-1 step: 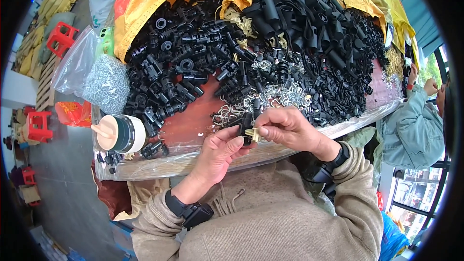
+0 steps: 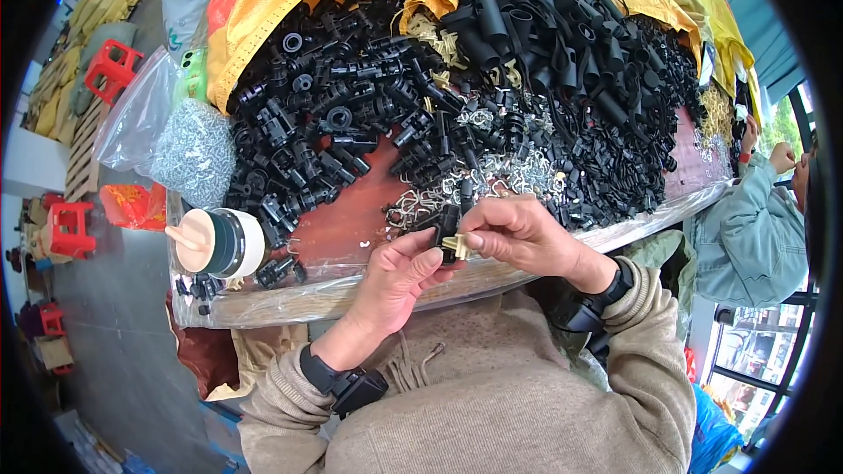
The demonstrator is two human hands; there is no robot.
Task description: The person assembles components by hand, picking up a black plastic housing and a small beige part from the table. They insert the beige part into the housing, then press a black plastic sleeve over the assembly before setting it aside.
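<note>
Close over the front edge of the table, my left hand [image 2: 399, 276] is closed around a black plastic part [image 2: 448, 221], which stands roughly upright in its fingers. A cream-coloured plastic clip [image 2: 456, 247] lies against the side of that part. My right hand [image 2: 527, 235] pinches the clip's right end between thumb and forefinger. Whether the clip is fixed to the black part cannot be told. Just behind both hands is a heap of bent silvery metal pieces [image 2: 518, 173].
Black fittings [image 2: 303, 123] and black tubes [image 2: 500, 26] are heaped behind. A lidded cup [image 2: 230, 244] and a bag of small metal parts [image 2: 195, 154] stand left. Yellow sacks [image 2: 255, 13] line the back. Another person's sleeve [image 2: 755, 237] is at right.
My right hand has shifted very slightly left toward the black part, with the clip still in its fingers. Nothing else visibly differs.
</note>
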